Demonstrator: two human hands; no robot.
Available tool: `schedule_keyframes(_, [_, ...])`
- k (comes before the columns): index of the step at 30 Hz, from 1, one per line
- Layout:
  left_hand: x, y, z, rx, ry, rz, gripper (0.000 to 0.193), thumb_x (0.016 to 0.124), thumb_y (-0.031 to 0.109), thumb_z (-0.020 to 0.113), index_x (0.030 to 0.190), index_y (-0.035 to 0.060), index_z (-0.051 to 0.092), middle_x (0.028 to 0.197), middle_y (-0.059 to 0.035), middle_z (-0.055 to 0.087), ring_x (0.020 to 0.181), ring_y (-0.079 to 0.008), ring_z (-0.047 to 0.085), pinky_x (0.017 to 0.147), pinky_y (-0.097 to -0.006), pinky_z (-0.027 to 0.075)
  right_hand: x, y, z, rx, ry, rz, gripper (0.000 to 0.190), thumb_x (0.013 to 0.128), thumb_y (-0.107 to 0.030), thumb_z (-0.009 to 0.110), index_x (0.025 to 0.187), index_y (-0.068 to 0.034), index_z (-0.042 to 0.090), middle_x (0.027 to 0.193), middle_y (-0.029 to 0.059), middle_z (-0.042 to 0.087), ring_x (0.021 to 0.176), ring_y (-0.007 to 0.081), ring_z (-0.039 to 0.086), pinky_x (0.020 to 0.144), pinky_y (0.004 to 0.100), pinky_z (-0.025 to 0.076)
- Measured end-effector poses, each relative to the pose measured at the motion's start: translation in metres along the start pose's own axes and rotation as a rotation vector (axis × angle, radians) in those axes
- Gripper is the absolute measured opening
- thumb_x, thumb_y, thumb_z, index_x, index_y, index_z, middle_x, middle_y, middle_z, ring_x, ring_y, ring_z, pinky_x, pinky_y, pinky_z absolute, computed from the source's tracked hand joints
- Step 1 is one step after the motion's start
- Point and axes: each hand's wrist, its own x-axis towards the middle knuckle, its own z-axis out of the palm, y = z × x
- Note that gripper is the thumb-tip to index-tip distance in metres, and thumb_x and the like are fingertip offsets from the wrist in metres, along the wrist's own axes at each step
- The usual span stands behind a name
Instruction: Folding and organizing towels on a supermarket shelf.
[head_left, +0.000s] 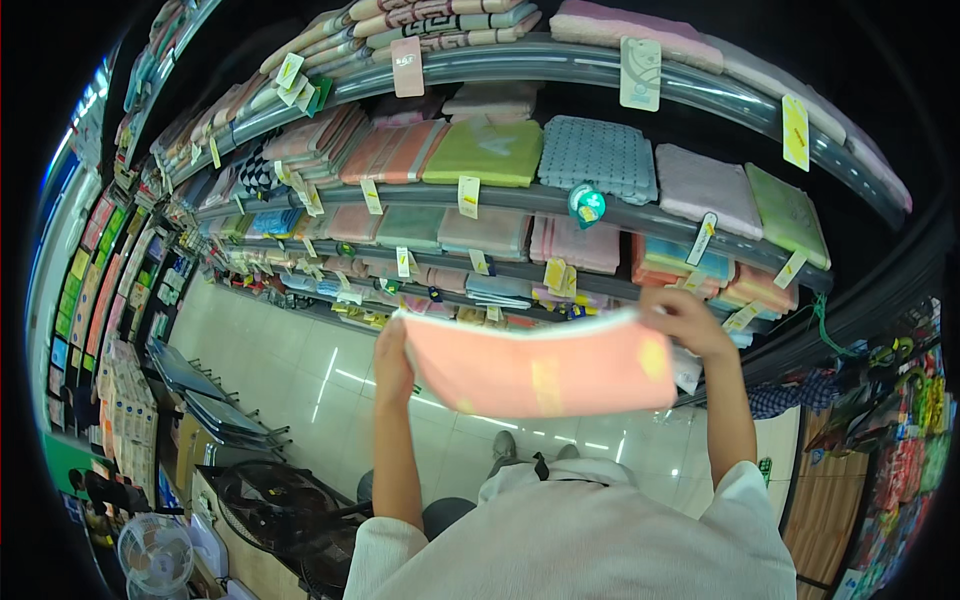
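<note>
A folded salmon-pink towel (480, 367) with yellow patches and a white upper edge is stretched level between my hands, blurred by motion. My left hand (393, 360) grips its left upper corner. At the opposite upper corner, my right hand (690, 319) pinches the cloth, with the fingers partly blurred. A whitish tag (686, 371) shows just below my right hand; what it is fixed to is hidden. Behind the towel, stacked folded towels fill the shelves, among them a yellow-green towel (484, 154), a blue textured towel (598, 157) and a lilac towel (705, 187).
Dark shelf rails (495, 199) with hanging tags curve across the front. Pale glossy floor tiles (300, 360) lie below. At the lower left stand a black fan (277, 499) and a white fan (156, 555). A person (112, 491) is at the far left. Packaged goods (900, 465) hang at right.
</note>
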Motion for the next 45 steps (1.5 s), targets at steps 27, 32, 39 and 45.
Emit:
schedule_keyframes(27, [0.054, -0.04, 0.016, 0.259, -0.333, 0.01, 0.023, 0.092, 0.017, 0.052, 0.102, -0.0015, 0.062, 0.082, -0.0039, 0.062, 0.077, -0.0077, 0.052, 0.069, -0.0221, 0.042, 0.143, -0.003, 0.205, -0.657, 0.297, -0.066, 0.016, 0.078, -0.011, 0.063, 0.092, -0.006, 0.065, 0.092, 0.0103, 0.057, 0.081, 0.0286, 0.056, 0.071, 0.0385, 0.045])
schedule_keyframes(32, [0.069, -0.053, 0.009, 0.266, -0.36, 0.129, 0.018, 0.09, 0.01, 0.053, 0.099, -0.0028, 0.062, 0.083, -0.0044, 0.061, 0.075, -0.0089, 0.053, 0.068, -0.0232, 0.043, 0.155, -0.006, 0.212, -0.711, 0.335, -0.148, 0.019, 0.077, -0.01, 0.062, 0.095, -0.005, 0.06, 0.084, 0.0099, 0.058, 0.081, 0.029, 0.056, 0.079, 0.0419, 0.042])
schedule_keyframes(39, [0.069, -0.035, 0.011, 0.191, -0.466, -0.1, 0.017, 0.089, 0.005, 0.052, 0.1, -0.0028, 0.063, 0.086, -0.0056, 0.063, 0.078, -0.0081, 0.055, 0.069, -0.0224, 0.044, 0.155, -0.001, 0.233, -0.482, 0.491, 0.011, 0.022, 0.08, -0.012, 0.064, 0.099, -0.005, 0.056, 0.091, 0.0112, 0.061, 0.078, 0.0304, 0.062, 0.069, 0.0374, 0.049])
schedule_keyframes(45, [0.071, -0.034, -0.004, 0.195, -0.579, -0.106, 0.021, 0.091, 0.006, 0.049, 0.104, -0.0033, 0.062, 0.088, -0.0071, 0.065, 0.082, -0.0072, 0.056, 0.071, -0.022, 0.044, 0.157, -0.004, 0.233, -0.593, 0.467, -0.075, 0.037, 0.078, -0.018, 0.069, 0.106, -0.005, 0.048, 0.08, 0.012, 0.062, 0.066, 0.0283, 0.063, 0.058, 0.0346, 0.05])
